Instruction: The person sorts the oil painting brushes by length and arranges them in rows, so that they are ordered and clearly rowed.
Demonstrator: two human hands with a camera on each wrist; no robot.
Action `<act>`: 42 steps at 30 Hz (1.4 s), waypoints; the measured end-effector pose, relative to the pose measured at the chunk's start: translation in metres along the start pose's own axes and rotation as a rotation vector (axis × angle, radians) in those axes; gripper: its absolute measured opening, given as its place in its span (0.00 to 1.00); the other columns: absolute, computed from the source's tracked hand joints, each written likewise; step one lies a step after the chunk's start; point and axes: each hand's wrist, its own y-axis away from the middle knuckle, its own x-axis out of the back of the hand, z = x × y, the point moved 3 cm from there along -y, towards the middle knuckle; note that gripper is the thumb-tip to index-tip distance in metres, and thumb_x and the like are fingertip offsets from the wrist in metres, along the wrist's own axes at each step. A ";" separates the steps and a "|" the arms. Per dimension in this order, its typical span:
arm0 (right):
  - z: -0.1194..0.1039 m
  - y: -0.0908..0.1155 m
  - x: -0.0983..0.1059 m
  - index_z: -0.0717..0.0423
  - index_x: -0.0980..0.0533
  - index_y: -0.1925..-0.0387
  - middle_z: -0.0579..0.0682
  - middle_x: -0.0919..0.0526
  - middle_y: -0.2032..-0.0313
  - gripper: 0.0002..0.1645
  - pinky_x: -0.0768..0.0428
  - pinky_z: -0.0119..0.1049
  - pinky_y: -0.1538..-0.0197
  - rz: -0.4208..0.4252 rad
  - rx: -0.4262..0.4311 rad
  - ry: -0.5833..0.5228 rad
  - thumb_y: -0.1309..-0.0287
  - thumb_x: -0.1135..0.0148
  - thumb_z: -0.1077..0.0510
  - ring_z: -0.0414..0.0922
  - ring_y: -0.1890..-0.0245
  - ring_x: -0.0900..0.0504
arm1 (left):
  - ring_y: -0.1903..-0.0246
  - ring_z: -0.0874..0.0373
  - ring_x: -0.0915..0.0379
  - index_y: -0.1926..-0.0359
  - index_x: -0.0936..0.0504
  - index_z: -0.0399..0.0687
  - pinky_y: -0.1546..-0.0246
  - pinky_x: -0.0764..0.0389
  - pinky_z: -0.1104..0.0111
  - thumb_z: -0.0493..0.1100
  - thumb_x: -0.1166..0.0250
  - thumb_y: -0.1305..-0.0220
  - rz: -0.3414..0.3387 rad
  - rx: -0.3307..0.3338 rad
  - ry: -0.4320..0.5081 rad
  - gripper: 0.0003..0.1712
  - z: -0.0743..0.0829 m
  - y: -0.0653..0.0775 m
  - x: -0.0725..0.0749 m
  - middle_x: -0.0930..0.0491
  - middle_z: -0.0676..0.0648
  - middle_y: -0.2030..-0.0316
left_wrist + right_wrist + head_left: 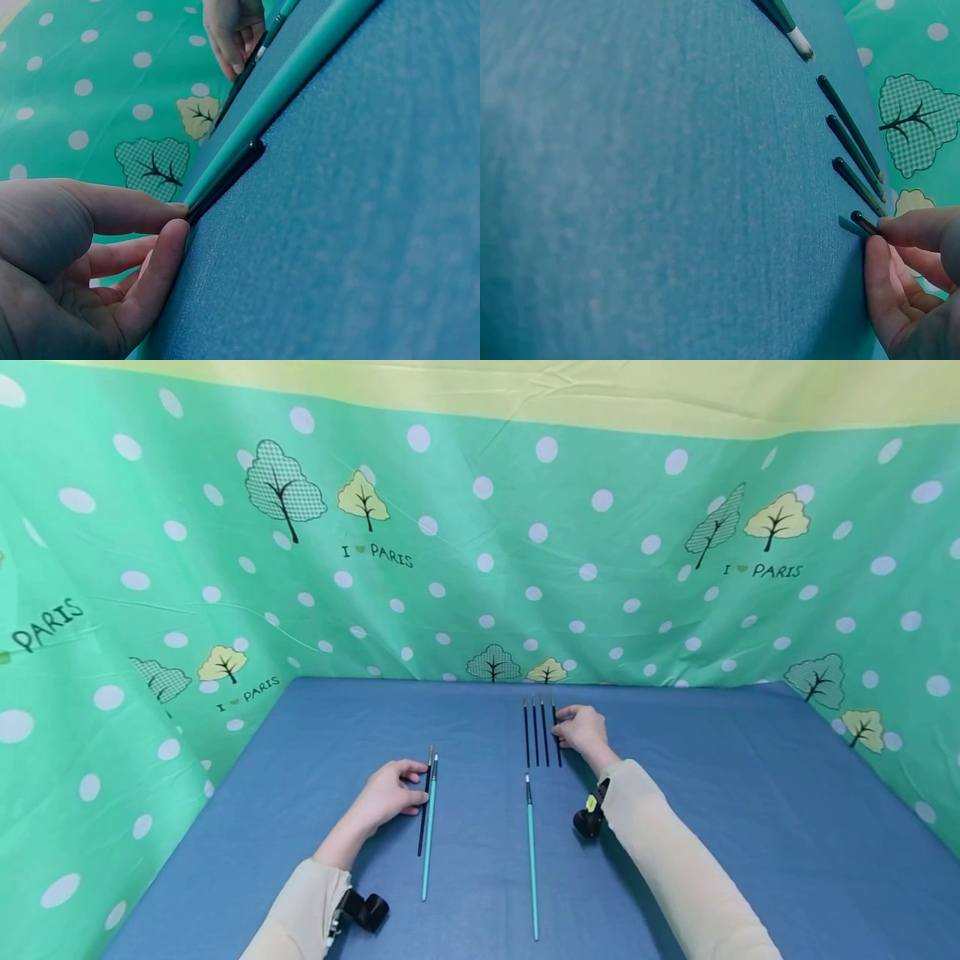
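Observation:
At the left of the table, my left hand (386, 793) pinches a slim black paintbrush (422, 835) between thumb and index finger. Right beside that brush lies a longer teal paintbrush (427, 864), bristles pointing away from me. Farther back, my right hand (585, 732) pinches another black paintbrush (558, 755), the rightmost in a row. In the right wrist view this brush's rounded handle end (861, 219) tilts up off the cloth, with its shadow beneath. Three more black paintbrushes (536, 743) lie side by side just left of it, tips toward the back.
A second teal paintbrush (532, 860) with a white tip lies alone in front of the black row. Blue cloth covers the table (675, 743). A green dotted curtain (487, 560) hangs along the back and both sides.

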 end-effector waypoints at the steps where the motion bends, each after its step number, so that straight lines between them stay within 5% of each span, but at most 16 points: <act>1: 0.000 0.000 0.000 0.58 0.24 0.51 0.59 0.19 0.62 0.19 0.17 0.31 0.72 0.001 -0.001 0.003 0.47 0.38 0.63 0.43 0.74 0.19 | 0.75 0.57 0.29 0.49 0.25 0.37 0.76 0.18 0.68 0.28 0.35 0.52 -0.001 0.000 0.000 0.25 0.000 0.000 0.000 0.32 0.42 0.62; 22: -0.010 0.020 0.000 0.58 0.23 0.51 0.56 0.18 0.66 0.17 0.17 0.34 0.72 0.024 0.079 0.053 0.44 0.42 0.61 0.43 0.76 0.19 | 0.74 0.57 0.30 0.48 0.26 0.37 0.76 0.18 0.68 0.28 0.36 0.51 -0.006 -0.015 -0.007 0.25 0.000 -0.001 -0.001 0.33 0.42 0.62; 42: -0.043 0.064 -0.036 0.60 0.23 0.55 0.49 0.20 0.75 0.17 0.22 0.32 0.77 -0.094 0.240 0.095 0.48 0.37 0.60 0.39 0.82 0.23 | 0.75 0.57 0.29 0.47 0.26 0.37 0.76 0.18 0.67 0.28 0.36 0.50 -0.009 -0.014 -0.006 0.26 0.001 0.001 -0.001 0.33 0.42 0.62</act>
